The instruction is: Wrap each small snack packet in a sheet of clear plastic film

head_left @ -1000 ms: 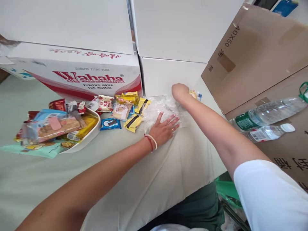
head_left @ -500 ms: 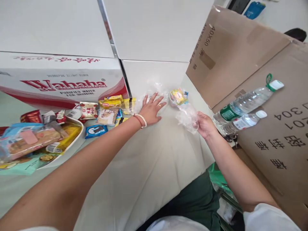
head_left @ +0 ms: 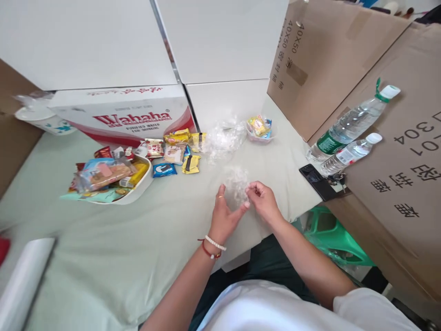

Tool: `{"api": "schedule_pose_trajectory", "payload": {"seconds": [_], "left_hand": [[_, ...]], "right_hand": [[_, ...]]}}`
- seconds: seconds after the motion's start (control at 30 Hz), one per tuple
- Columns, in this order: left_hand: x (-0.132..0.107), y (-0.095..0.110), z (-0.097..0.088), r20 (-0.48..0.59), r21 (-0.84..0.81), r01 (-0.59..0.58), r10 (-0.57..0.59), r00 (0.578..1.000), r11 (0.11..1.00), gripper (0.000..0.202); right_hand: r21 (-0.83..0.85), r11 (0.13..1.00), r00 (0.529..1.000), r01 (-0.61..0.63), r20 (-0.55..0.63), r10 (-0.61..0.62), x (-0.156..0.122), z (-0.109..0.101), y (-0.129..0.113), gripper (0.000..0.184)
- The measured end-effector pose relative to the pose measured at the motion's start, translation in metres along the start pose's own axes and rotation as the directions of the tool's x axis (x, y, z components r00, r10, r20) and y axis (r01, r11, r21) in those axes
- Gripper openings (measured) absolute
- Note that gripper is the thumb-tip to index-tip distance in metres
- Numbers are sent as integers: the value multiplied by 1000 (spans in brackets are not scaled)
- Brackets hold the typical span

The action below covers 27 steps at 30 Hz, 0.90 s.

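Between my hands, close to the table's front edge, is a crumpled clear plastic bag (head_left: pixel 237 180). My right hand (head_left: pixel 264 201) pinches its right side between thumb and fingertips. My left hand (head_left: pixel 225 215), wearing a ring and bracelets, is beside the bag with thumb and fingers apart; its thumb tip comes close to my right fingers. Farther back lies a heap of clear plastic (head_left: pixel 225 138). To the right of that heap stands a small clear tub (head_left: pixel 261 138) holding small wrapped snacks (head_left: pixel 258 125).
Wrapped snacks (head_left: pixel 174 154) lie in front of the Wahaha carton (head_left: pixel 132 118). A white basket (head_left: pixel 138 195) full of packets is at left. Two water bottles (head_left: pixel 358 120) and a black phone (head_left: pixel 317 181) are at right by a cardboard box (head_left: pixel 389 151). A green stool (head_left: pixel 339 239) stands below.
My left hand has left the plastic heap and come back toward me. My right hand has drawn the clear bag away from the tub to the front. The view has shifted, showing more table at left.
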<state>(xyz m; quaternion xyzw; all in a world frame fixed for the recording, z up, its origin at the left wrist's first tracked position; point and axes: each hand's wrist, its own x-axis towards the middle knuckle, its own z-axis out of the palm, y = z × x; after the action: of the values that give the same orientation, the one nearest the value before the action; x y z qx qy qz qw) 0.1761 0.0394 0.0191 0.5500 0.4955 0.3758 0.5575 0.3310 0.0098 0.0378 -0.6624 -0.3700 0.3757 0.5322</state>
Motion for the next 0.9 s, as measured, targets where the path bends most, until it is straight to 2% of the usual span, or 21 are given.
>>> {"api": "schedule_pose_trajectory", "payload": {"seconds": [0.07,0.17,0.3,0.43,0.6,0.73,0.83,0.9], "left_hand": [[10,2,0,-100,-233,129,-156,983,964,79],[23,4,-14,-99,-461,202,-276,956,864,48],[23,2,-34,-113,-552,206,-317,942,808,40],[17,1,-46,-204,-568,182,-352,913,802,31],[8,-1,-61,-375,-490,103,-316,871,866,23],[-1,-6,-76,-472,-358,88,-261,842,930,20],[-10,-10,-85,-477,-294,100,-236,846,950,20],[-17,-11,-88,-464,-269,78,-200,863,960,21]], "right_hand": [[56,998,992,-38,121,31,-16,7,-5,28],[131,982,975,-139,191,113,-32,5,-11,34],[212,933,952,-290,161,259,-42,-9,-10,42],[182,929,945,-322,124,303,-52,-24,-1,45],[88,963,967,-253,39,251,-57,-42,9,42],[8,979,979,-203,32,203,-53,-50,19,37],[-272,959,992,-83,68,106,-49,-54,21,31],[-474,877,996,83,66,-58,-48,-55,14,30]]}}
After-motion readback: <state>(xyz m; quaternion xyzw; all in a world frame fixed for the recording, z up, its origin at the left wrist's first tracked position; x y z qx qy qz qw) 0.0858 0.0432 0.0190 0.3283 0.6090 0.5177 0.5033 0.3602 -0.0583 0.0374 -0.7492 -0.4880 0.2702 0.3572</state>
